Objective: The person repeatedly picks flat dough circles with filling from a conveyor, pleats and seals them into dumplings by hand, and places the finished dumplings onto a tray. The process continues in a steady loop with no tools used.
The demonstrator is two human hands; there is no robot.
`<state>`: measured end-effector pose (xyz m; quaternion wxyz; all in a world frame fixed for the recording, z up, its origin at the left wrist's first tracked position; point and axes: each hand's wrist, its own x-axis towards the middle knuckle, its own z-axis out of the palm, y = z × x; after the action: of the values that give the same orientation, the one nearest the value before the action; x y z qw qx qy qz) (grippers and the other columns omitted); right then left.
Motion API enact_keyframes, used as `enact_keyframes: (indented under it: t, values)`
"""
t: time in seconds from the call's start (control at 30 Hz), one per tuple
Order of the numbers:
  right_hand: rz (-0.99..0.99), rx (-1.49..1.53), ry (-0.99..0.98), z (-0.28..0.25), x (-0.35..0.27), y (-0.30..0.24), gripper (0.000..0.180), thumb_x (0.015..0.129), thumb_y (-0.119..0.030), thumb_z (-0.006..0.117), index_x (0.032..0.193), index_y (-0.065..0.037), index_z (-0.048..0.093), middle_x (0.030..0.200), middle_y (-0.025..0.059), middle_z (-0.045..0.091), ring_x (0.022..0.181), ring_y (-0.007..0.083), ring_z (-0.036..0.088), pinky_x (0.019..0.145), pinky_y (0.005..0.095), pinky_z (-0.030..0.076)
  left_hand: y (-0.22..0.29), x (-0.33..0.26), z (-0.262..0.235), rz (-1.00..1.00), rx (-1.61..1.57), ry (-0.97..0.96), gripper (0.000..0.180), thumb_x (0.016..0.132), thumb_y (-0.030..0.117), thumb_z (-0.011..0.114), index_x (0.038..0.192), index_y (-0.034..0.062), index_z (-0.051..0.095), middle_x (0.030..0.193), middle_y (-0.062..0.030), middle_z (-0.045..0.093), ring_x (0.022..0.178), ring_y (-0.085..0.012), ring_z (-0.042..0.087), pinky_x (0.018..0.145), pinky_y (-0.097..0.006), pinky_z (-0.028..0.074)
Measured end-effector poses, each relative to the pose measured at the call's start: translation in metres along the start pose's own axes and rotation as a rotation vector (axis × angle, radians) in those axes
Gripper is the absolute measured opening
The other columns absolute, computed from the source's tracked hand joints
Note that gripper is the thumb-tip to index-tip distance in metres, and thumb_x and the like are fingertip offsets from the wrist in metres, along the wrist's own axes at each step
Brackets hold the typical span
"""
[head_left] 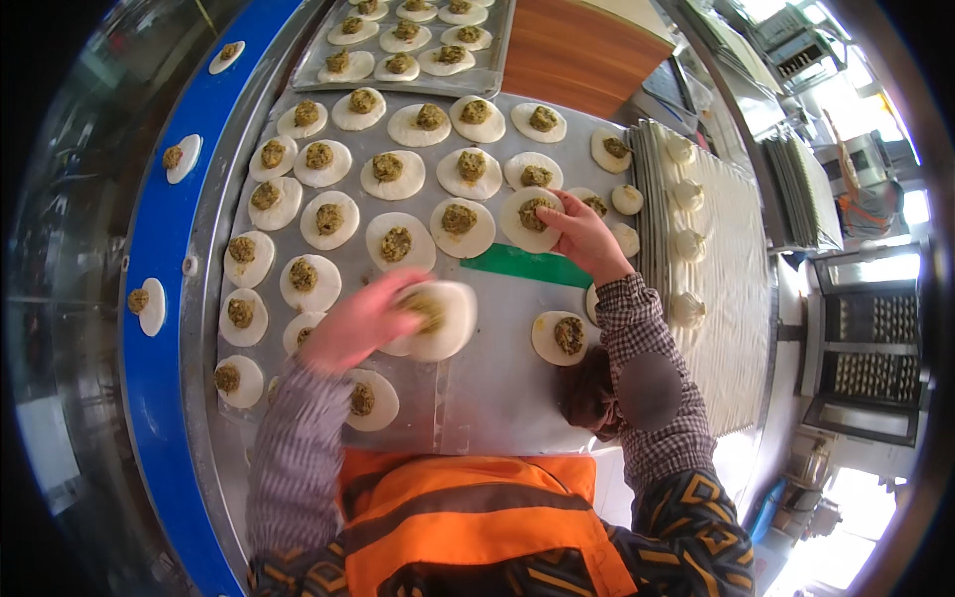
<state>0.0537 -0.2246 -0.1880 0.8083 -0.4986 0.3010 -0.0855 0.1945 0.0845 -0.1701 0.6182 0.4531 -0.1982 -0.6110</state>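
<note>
My left hand (363, 320), smeared by motion, grips the left edge of a white dough round (458, 320) with a lump of brownish-green filling on it. That round is tilted above the table and also blurred. Farther right, my right hand (589, 237) pinches the right edge of another filled dough round (524, 221); I cannot tell whether it is fully off the surface. Many more filled rounds lie in rows on the metal table (497, 398) around both hands. One filled round (565, 338) sits apart, beside my right forearm.
A metal tray (487, 80) of filled rounds lies at the far side. Along the left runs a blue belt (159, 398) carrying several rounds. Closed buns (688, 245) stand in a line on a stack of pale ribbed trays (731, 338) at right. A green strip (522, 266) lies on the table.
</note>
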Motion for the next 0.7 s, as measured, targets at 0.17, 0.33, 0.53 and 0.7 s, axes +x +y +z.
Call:
enact_keyframes:
  t: [0.17,0.33,0.53,0.7]
  values:
    - [-0.349,-1.088,0.193,-0.008,0.02,0.026,0.048,0.084,-0.027,0.069,0.122,0.001,0.061,0.104,0.0223,0.07,0.097,0.0301,0.068,0.083,0.0387,0.052,-0.014,0.108,0.019,-0.147,0.994,-0.044,0.052,0.075,0.027,0.068,0.119,0.0012,0.06,0.107,-0.0183,0.068,0.094,-0.0275,0.066,0.081,-0.039,0.053]
    - [-0.355,-1.559,0.369,0.022,0.005,0.013,0.043,0.086,-0.026,0.067,0.122,-0.002,0.061,0.122,0.0206,0.061,0.111,0.0381,0.058,0.094,0.0429,0.046,-0.004,0.073,0.037,0.255,1.365,0.329,0.023,0.076,0.017,0.066,0.092,0.0004,0.065,0.083,-0.02,0.065,0.081,-0.0348,0.066,0.071,-0.045,0.054]
    - [-0.639,-1.197,0.122,0.124,0.018,-0.013,0.032,0.086,-0.009,0.065,0.117,-0.001,0.063,0.114,0.0133,0.064,0.097,0.0265,0.065,0.077,0.0335,0.054,0.062,-0.101,-0.115,0.447,0.781,1.166,0.031,0.082,0.009,0.069,0.111,0.002,0.062,0.099,-0.0126,0.069,0.081,-0.0226,0.067,0.072,-0.033,0.053]
    - [-0.819,-1.216,-0.305,0.286,0.103,-0.008,0.036,0.083,-0.005,0.067,0.119,-0.003,0.063,0.112,0.0101,0.064,0.097,0.0203,0.066,0.077,0.0296,0.055,0.067,-0.208,-0.241,0.244,1.358,1.638,0.052,0.079,0.012,0.072,0.126,0.0034,0.053,0.121,-0.0209,0.059,0.109,-0.0383,0.057,0.093,-0.044,0.048]
